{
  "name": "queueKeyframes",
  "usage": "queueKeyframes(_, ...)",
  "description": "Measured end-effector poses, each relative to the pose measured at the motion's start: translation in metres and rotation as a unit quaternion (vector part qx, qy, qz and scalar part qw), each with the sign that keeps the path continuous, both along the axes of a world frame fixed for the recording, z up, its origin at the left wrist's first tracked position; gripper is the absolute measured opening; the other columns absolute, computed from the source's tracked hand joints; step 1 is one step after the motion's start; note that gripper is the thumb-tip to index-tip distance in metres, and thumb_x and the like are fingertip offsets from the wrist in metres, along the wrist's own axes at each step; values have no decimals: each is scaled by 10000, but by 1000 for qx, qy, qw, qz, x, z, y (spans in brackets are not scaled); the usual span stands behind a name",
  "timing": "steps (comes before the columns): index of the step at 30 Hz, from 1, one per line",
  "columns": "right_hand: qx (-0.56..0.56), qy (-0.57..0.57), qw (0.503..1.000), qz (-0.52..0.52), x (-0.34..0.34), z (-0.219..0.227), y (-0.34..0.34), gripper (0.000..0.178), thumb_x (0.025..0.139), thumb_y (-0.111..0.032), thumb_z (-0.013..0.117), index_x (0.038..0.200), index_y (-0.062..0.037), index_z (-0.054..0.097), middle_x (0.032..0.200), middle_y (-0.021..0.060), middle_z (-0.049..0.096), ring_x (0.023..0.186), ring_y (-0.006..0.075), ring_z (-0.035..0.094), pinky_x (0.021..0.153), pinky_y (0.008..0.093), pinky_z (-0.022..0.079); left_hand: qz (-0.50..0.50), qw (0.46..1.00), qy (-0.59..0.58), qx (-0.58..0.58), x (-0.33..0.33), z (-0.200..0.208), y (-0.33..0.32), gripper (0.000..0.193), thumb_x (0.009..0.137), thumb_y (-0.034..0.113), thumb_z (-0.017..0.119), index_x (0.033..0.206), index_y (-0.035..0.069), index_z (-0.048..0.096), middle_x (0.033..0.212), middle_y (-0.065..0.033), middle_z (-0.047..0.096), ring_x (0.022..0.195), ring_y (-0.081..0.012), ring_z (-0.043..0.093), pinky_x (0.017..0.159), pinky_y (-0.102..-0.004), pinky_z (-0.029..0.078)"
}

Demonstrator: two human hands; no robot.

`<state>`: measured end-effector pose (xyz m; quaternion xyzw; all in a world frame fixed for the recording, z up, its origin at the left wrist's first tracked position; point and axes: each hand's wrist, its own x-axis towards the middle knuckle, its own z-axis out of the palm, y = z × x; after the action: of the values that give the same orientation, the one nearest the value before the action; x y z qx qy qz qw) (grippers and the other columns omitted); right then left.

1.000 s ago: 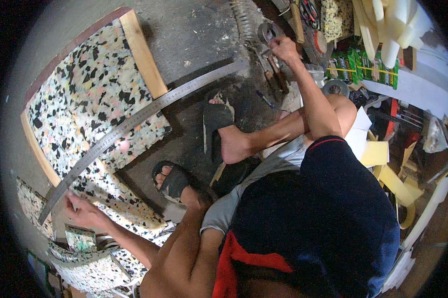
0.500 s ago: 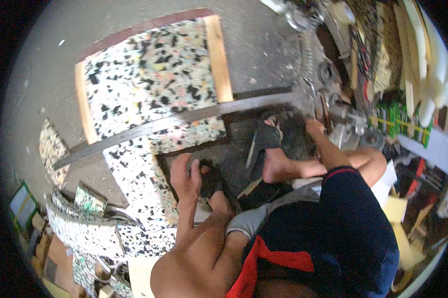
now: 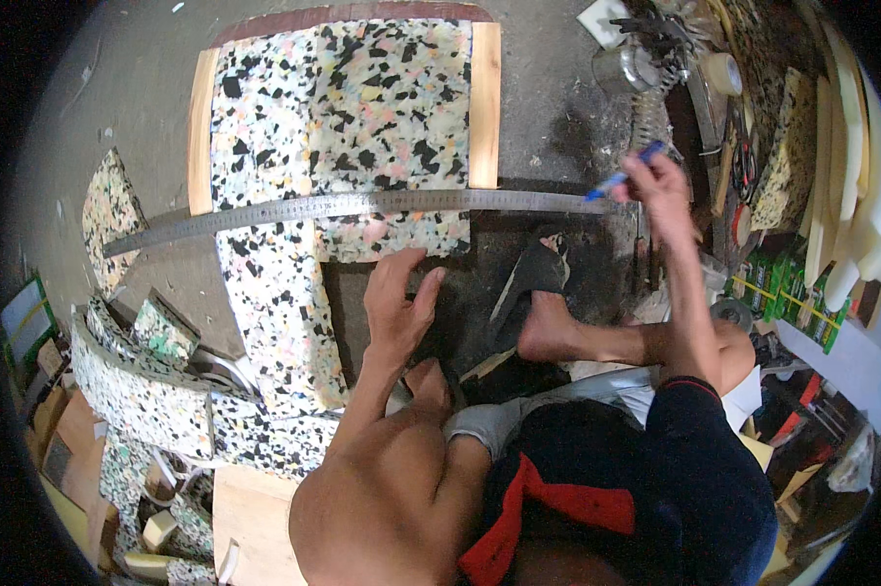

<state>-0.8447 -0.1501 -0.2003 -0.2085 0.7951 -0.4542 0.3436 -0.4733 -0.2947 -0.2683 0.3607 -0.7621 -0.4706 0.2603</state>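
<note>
The metal ruler (image 3: 352, 204) is hiding some speckled foam (image 3: 391, 112) beneath it, its markings (image 3: 274, 212) looking too small to read.

Wears a navy short-sleeved shirt (image 3: 645, 459) with red panel (image 3: 592, 503) and red sleeve stripe (image 3: 696, 381), pale grey shorts (image 3: 596, 393), dark sandal (image 3: 536, 277).

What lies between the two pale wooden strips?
In the head view, pale foam with black flecks fills the stretch between the left strip and right strip; a metal ruler crosses the foam near their lower ends.
</note>
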Motion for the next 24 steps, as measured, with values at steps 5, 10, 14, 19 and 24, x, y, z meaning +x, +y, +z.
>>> queueKeyframes(5,-134,-239,961,30,118,-23,-108,162,1028,-208,632,986,-53,652,693,21,637,560,108,588,530,242,463,73,996,27,43,-5,9,-8,383,807,116,838,1128,4,662,1027,-171,699,921,-329,695,807,-376,551)
queueKeyframes(10,-59,-300,948,86,166,-38,-137,210,1041,-239,616,1006,-38,664,729,4,647,592,74,579,536,216,448,130,989,48,53,1,10,-19,357,808,115,839,1103,4,672,980,-154,707,877,-305,703,791,-363,552)
queueKeyframes(14,6,-305,944,124,187,-41,-140,223,1047,-258,603,1020,-45,662,835,5,659,678,70,578,606,226,472,106,993,26,38,5,8,-19,218,824,104,796,1010,32,707,900,-145,706,823,-334,688,733,-401,539)
queueKeyframes(19,66,-141,941,300,200,-29,-149,257,1034,-248,609,1082,-5,678,835,26,660,742,88,578,680,273,491,65,997,-13,28,18,11,-15,304,830,197,806,1091,74,707,931,-118,690,873,-325,657,769,-426,513)
queueKeyframes(24,56,-66,840,535,188,-11,-154,226,946,-139,676,1115,11,666,823,174,645,706,172,634,694,362,514,110,985,-46,-128,43,12,-30,478,837,182,792,1270,49,638,1090,-127,649,1011,-326,610,834,-431,492)
